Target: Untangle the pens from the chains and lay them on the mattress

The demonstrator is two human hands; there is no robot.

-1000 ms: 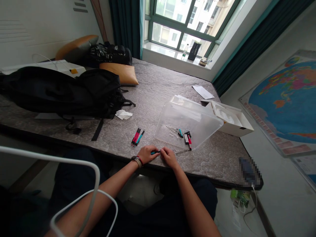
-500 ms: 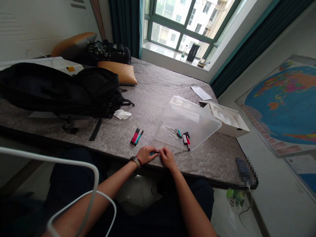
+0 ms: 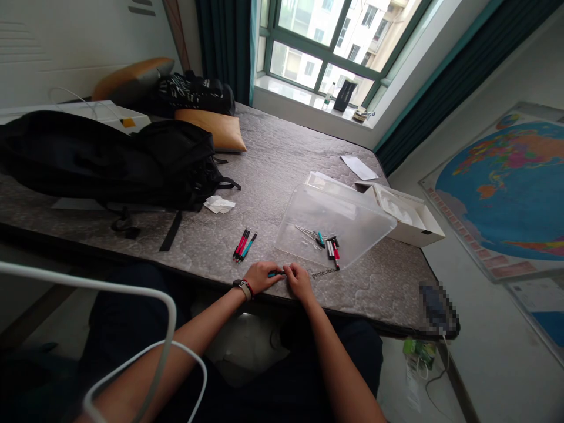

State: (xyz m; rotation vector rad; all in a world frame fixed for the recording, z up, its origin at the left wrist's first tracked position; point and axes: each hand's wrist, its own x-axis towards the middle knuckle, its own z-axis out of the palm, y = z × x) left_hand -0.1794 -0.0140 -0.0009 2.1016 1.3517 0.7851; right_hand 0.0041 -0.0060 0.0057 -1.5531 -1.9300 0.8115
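Left hand (image 3: pixel 259 276) is holding a blue-and-black pen (image 3: pixel 274 274) in a narrow grip at the mattress's (image 3: pixel 273 155) near edge; right hand (image 3: pixel 299 280) is pinching its right end, the exact contact being hidden. Pens (image 3: pixel 244 245) are lying left; pen parts (image 3: pixel 332 249) are resting on the clear tray (image 3: pixel 363 226), farther right. Risk, in my judgement: with fingers crowding so small a piece, a slip could be sending it over the near edge.

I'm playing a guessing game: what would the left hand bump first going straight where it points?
Probably the right hand, at the other end of the pen; exact depth is hard to judge.
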